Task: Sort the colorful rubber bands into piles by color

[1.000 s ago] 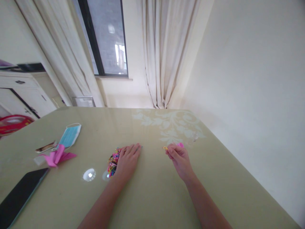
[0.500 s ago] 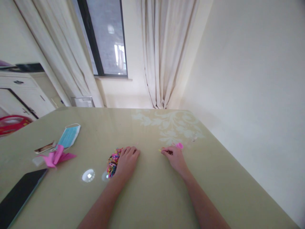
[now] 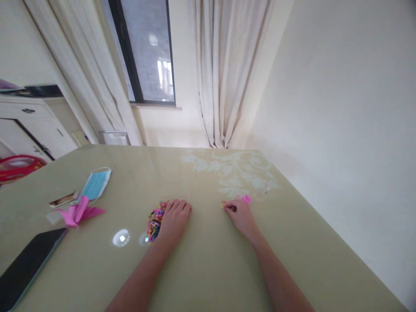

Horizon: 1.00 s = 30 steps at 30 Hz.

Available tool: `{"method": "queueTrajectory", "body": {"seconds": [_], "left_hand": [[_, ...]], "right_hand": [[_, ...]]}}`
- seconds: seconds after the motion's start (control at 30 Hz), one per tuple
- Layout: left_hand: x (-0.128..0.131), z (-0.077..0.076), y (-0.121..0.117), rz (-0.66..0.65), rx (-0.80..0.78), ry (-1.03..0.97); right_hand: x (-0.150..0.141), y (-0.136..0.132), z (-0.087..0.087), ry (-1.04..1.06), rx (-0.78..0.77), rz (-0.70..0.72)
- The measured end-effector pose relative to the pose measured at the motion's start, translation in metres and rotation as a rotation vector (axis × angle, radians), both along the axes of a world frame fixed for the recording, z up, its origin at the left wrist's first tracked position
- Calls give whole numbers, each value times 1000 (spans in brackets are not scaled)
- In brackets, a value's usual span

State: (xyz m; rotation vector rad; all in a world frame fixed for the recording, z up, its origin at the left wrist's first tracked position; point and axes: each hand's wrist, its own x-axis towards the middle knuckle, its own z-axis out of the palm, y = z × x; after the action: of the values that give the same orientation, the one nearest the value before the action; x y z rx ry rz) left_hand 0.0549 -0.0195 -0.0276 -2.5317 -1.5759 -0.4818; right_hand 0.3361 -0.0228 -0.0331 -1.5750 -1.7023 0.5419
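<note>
A heap of small, many-coloured rubber bands (image 3: 155, 221) lies on the table. Over its right side my left hand (image 3: 175, 219) rests palm down, fingers stretched out and lying flat, hiding part of the heap. Farther right, my right hand (image 3: 239, 214) has thumb and forefinger pinched together low over the tabletop. Tiny yellow and red rubber bands (image 3: 223, 204) show at those fingertips; how much is gripped is partly hidden. Just behind the right hand's knuckles sits a small bright pink object (image 3: 246, 199), round in outline.
At left on the table (image 3: 208, 268) are a blue face mask (image 3: 95, 185), a pink folded-paper bird (image 3: 79, 212), a narrow brown-and-white strip (image 3: 62, 199) and a dark phone or tablet (image 3: 30, 262). Light reflections shine near the heap. A wall (image 3: 351, 130) borders the right side.
My right hand has shifted slightly to the right, its fingertips still pinched. Less of the yellow band sticks out from them. My left hand stays on the heap.
</note>
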Motion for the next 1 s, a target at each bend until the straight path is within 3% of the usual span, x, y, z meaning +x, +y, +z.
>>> {"method": "queueTrajectory", "body": {"seconds": [0.3, 0.5, 0.8, 1.0], "left_hand": [[0, 3, -1, -21, -15, -2], [1, 3, -1, -8, -19, -5], [1, 3, -1, -3, -38, 16], [-6, 4, 0, 55, -92, -113]], "right_hand": [[2, -3, 4, -116, -40, 53], [-2, -2, 0, -197, -5, -27], [-1, -8, 18, -271, -26, 117], [4, -11, 21, -259, -72, 143]]}}
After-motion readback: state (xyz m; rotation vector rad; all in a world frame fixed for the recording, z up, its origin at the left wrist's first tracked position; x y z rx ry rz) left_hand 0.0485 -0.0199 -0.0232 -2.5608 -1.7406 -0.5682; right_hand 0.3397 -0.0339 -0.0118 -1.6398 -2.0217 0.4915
